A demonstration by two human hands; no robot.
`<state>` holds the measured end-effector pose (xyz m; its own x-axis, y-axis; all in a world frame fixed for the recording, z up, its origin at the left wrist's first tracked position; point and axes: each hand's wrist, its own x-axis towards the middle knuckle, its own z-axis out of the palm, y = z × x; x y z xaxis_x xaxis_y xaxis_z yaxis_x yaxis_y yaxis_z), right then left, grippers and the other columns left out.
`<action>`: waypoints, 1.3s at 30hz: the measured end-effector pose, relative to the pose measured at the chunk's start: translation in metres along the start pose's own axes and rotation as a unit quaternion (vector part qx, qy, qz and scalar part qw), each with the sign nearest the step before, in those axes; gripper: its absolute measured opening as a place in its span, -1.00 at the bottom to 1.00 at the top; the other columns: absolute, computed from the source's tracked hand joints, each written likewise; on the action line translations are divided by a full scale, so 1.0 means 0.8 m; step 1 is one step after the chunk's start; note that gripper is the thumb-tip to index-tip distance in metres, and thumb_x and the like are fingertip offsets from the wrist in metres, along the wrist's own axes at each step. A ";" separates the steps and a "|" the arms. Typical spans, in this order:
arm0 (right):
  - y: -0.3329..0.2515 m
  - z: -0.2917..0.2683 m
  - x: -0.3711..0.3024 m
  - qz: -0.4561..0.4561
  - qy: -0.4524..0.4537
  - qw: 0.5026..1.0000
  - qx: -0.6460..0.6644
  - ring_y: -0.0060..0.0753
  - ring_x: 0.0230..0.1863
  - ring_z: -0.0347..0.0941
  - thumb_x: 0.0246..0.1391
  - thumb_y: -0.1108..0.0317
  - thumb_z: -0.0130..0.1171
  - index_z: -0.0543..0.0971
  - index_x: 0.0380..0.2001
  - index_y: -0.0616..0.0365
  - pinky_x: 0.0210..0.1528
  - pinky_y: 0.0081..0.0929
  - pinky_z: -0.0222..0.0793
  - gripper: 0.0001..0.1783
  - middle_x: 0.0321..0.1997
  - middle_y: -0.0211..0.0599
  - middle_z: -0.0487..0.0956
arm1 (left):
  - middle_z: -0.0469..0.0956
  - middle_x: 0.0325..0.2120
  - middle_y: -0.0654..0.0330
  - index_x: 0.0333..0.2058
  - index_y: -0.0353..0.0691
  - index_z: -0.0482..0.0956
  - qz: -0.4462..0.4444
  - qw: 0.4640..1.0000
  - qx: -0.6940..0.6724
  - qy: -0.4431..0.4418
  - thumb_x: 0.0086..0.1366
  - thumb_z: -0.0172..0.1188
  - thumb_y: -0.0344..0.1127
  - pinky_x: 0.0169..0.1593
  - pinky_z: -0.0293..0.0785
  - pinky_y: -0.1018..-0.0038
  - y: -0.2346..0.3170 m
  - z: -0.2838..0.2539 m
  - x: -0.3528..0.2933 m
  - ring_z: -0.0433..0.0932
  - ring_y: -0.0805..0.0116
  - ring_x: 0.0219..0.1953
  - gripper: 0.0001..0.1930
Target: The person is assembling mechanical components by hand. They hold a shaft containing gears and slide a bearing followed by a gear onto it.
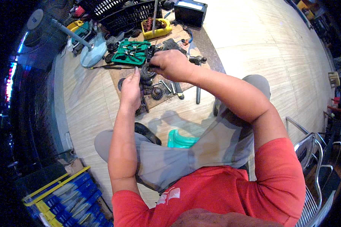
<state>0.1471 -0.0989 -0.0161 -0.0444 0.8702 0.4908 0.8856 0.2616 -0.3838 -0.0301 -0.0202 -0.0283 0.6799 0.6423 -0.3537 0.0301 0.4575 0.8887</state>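
Observation:
My left hand (pixel 130 90), thumb stretched upward, is closed around the side of a dark, greasy machine part (pixel 147 72) with a ringed round end. On the other side of that part is my right hand (pixel 173 65), its fingers pinched together; what they hold, if anything, is hidden behind the knuckles. Below the hands a dark toothed gear (pixel 157 93) lies on a stained board (pixel 161 103). Beside it are a silver hex key (pixel 165 86) and a tool with a black and yellow handle (pixel 179 91). A hammer (pixel 198 94) rests to the right.
Beyond my hands lies an open green case (pixel 119 58) of pliers. Behind are a yellow cut-open container (pixel 151 34), a black crate (pixel 130 16) and a black battery (pixel 190 14). A fan (pixel 93 56) stands left. Nearer are a teal stool (pixel 180 139), blue bins (pixel 72 202) and a metal chair (pixel 310 151).

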 end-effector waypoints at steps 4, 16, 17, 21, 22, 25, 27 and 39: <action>-0.010 0.001 -0.010 -0.094 -0.014 0.991 -0.091 -0.28 -0.39 0.46 -0.18 0.32 0.13 0.45 -0.57 0.03 -0.43 -0.35 0.40 -0.91 -0.50 -0.39 0.41 | 0.57 -0.40 0.18 -0.23 -0.29 0.48 -0.047 0.998 -0.009 -0.042 0.37 -0.04 -0.19 -0.37 0.59 0.36 0.010 0.001 -0.011 0.58 0.38 -0.42 -0.74; -0.020 -0.018 -0.001 -0.014 -0.063 0.996 0.059 -0.17 -0.28 0.51 -0.04 0.34 0.17 0.51 -0.18 0.14 -0.25 -0.37 0.44 -0.70 -0.36 -0.18 0.54 | 0.56 -0.43 0.18 -0.22 -0.33 0.48 -0.046 0.998 0.028 -0.042 0.32 0.01 -0.34 -0.36 0.57 0.41 0.016 -0.004 -0.016 0.55 0.39 -0.45 -0.82; -0.017 -0.024 0.001 0.010 -0.080 0.992 0.102 -0.15 -0.26 0.52 -0.01 0.33 0.17 0.50 -0.13 0.16 -0.22 -0.38 0.44 -0.67 -0.32 -0.13 0.56 | 0.55 -0.44 0.20 -0.22 -0.33 0.48 -0.037 0.997 0.053 -0.031 0.32 0.01 -0.35 -0.35 0.55 0.44 0.018 -0.002 -0.018 0.54 0.42 -0.45 -0.82; -0.004 -0.063 0.010 0.173 -0.205 0.904 0.334 -0.50 -0.28 0.54 0.18 0.37 0.02 0.44 -0.02 0.29 -0.19 -0.52 0.46 -0.67 -0.27 -0.23 0.60 | 0.53 -0.44 0.26 -0.21 -0.33 0.48 -0.018 0.981 0.185 -0.047 0.33 -0.01 -0.34 -0.31 0.49 0.52 0.021 -0.011 -0.016 0.52 0.48 -0.42 -0.81; 0.002 -0.063 0.010 0.221 -0.212 0.849 0.431 -0.51 -0.30 0.54 0.21 0.36 -0.02 0.43 0.00 0.29 -0.19 -0.55 0.47 -0.67 -0.27 -0.27 0.60 | 0.53 -0.44 0.27 -0.21 -0.33 0.48 -0.025 0.978 0.196 -0.061 0.33 -0.01 -0.33 -0.30 0.47 0.53 0.019 -0.016 -0.014 0.51 0.49 -0.42 -0.81; 0.011 -0.069 0.007 0.242 -0.148 0.820 0.498 -0.56 -0.19 0.46 0.14 0.27 0.06 0.51 -0.06 0.23 -0.10 -0.53 0.38 -0.65 -0.23 -0.37 0.59 | 0.54 -0.41 0.26 -0.18 -0.30 0.48 -0.045 0.988 0.124 -0.081 0.33 -0.01 -0.32 -0.32 0.47 0.53 0.016 -0.020 -0.015 0.52 0.48 -0.42 -0.80; 0.010 -0.066 0.008 0.209 -0.118 0.869 0.433 -0.57 -0.19 0.45 0.12 0.32 0.08 0.50 -0.06 0.23 -0.09 -0.53 0.38 -0.67 -0.25 -0.36 0.59 | 0.55 -0.40 0.26 -0.16 -0.29 0.47 -0.054 0.993 0.052 -0.087 0.33 -0.01 -0.31 -0.34 0.48 0.51 0.018 -0.018 -0.019 0.53 0.47 -0.41 -0.79; -0.007 -0.061 0.009 0.235 -0.041 0.758 0.607 -0.66 -0.26 0.44 0.10 0.40 0.09 0.54 -0.09 0.23 -0.14 -0.63 0.38 -0.70 -0.26 -0.40 0.59 | 0.57 -0.35 0.21 -0.11 -0.27 0.44 -0.073 0.985 -0.082 -0.133 0.32 0.00 -0.35 -0.30 0.56 0.43 0.028 -0.023 -0.023 0.58 0.40 -0.35 -0.79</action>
<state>0.1644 -0.1147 0.0277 0.0725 0.9963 0.0459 -0.2623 0.0634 -0.9629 -0.0554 -0.0099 -0.0074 0.8455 0.3881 -0.3667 0.0383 0.6410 0.7666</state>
